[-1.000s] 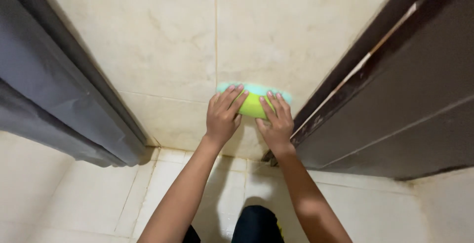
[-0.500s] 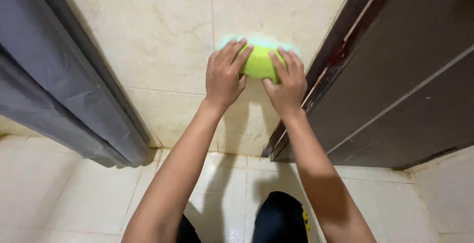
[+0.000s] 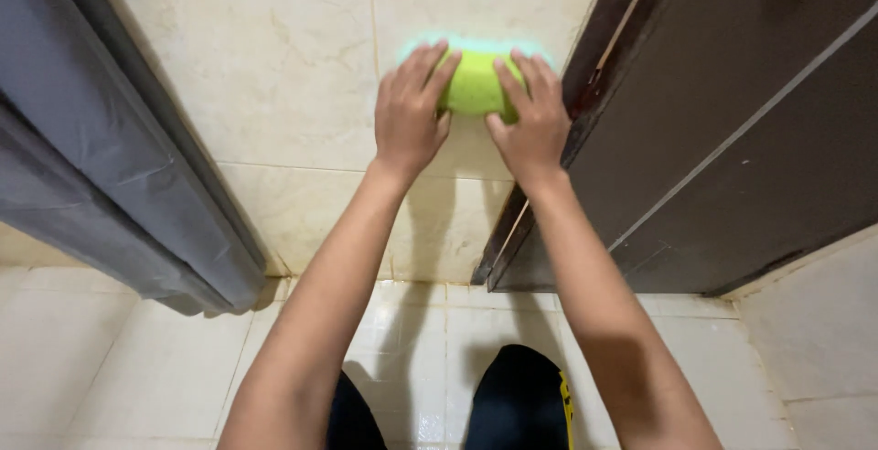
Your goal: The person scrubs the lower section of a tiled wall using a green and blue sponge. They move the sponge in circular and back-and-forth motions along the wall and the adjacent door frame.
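Observation:
A bright green sponge (image 3: 474, 81) is pressed flat against the cream tiled wall (image 3: 274, 66), just left of a dark brown door (image 3: 732, 130). My left hand (image 3: 412, 112) covers the sponge's left side with fingers spread over it. On the sponge's right side lies my right hand (image 3: 528, 116), its fingers also on top. Both arms reach forward from the bottom of the view. Most of the sponge is hidden under the fingers.
A grey curtain (image 3: 101, 157) hangs at the left, reaching down to the light floor tiles (image 3: 119, 368). The door's lower corner (image 3: 489, 276) meets the floor below my right forearm. My dark-clothed legs (image 3: 512, 409) show at the bottom.
Both hands have slid the sponge up the wall, from low near the floor joint to a higher spot beside the door.

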